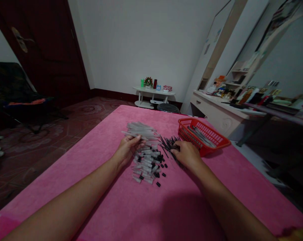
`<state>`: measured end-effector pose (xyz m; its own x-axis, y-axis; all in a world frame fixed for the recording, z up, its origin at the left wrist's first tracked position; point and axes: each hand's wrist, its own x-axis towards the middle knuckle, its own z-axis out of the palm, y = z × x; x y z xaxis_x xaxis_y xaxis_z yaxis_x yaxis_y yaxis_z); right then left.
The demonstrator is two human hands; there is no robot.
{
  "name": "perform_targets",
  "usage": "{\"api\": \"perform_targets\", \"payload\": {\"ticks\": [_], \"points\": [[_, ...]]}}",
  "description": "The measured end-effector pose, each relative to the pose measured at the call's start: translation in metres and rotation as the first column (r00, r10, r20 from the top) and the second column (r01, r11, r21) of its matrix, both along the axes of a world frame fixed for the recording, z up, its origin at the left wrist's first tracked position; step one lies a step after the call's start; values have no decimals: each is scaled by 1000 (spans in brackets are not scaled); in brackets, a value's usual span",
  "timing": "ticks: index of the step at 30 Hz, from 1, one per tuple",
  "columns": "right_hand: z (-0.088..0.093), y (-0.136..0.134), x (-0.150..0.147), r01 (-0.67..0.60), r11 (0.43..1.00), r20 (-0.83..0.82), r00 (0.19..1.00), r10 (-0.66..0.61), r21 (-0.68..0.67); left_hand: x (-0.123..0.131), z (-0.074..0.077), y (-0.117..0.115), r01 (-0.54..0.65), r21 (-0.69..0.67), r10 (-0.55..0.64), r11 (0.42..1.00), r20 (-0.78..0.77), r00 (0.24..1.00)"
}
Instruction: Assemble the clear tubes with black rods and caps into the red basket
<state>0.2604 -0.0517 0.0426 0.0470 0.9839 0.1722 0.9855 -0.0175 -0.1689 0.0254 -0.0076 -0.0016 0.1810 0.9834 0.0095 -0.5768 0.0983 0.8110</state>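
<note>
Head view: black caps, unreadably small.

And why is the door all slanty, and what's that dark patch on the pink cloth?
Head view: the door leans, probably from wide-lens stretching; head view: the patch is a soft-edged shadow on the pink cloth; head view: dim light, and the dark sticks by the right hand look blurry.

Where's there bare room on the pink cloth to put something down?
The pink cloth is bare left of the left hand and pale tubes, and at the near side between the forearms. The middle is crowded: tubes, short clear pieces, black bits, then dark sticks at the right hand, with the red basket beside it.
</note>
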Motion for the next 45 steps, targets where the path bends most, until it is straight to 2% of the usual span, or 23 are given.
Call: {"api": "perform_targets", "payload": {"ticks": [3, 10, 14, 17, 20, 23, 26, 33, 45], "points": [[-4, 0, -1, -7, 999, 32, 999, 8, -49, 0, -1, 0, -7, 0, 7, 1000, -5, 1000], [-16, -7, -20, -11, 997, 111, 994, 19, -70, -1, -2, 0, 8, 14, -8, 1000, -10, 1000], [-14, -9, -23, 25, 997, 146, 989, -14, -71, 0, -1, -1, 2, 1, -2, 1000, 4, 1000], [-3, -10, -20, 11, 996, 37, 999, -8, -91, 0, -2, 0, -21, -20, 21, 1000, 21, 1000], [10, -12, -19, -116, 987, -162, 982, 97, -111, -2, -3, 2, -35, -33, 35, 999, 20, 999], [16, -15, -23, -276, 959, -375, 898, 230, -71, -3, -4, 2, -39, -39, 40, 999, 25, 999], [14, -16, -27, -320, 947, -486, 830, 272, -17, -2, -2, 1, -46, -47, 47, 998, 29, 998], [11, -14, -27, -342, 940, -553, 783, 285, 0, 0, 1, -2, -35, -50, 36, 998, 28, 999], [12, -14, -26, -363, 932, -571, 763, 301, 7, 0, 4, -4, -25, -58, 29, 998, 65, 997]]}}
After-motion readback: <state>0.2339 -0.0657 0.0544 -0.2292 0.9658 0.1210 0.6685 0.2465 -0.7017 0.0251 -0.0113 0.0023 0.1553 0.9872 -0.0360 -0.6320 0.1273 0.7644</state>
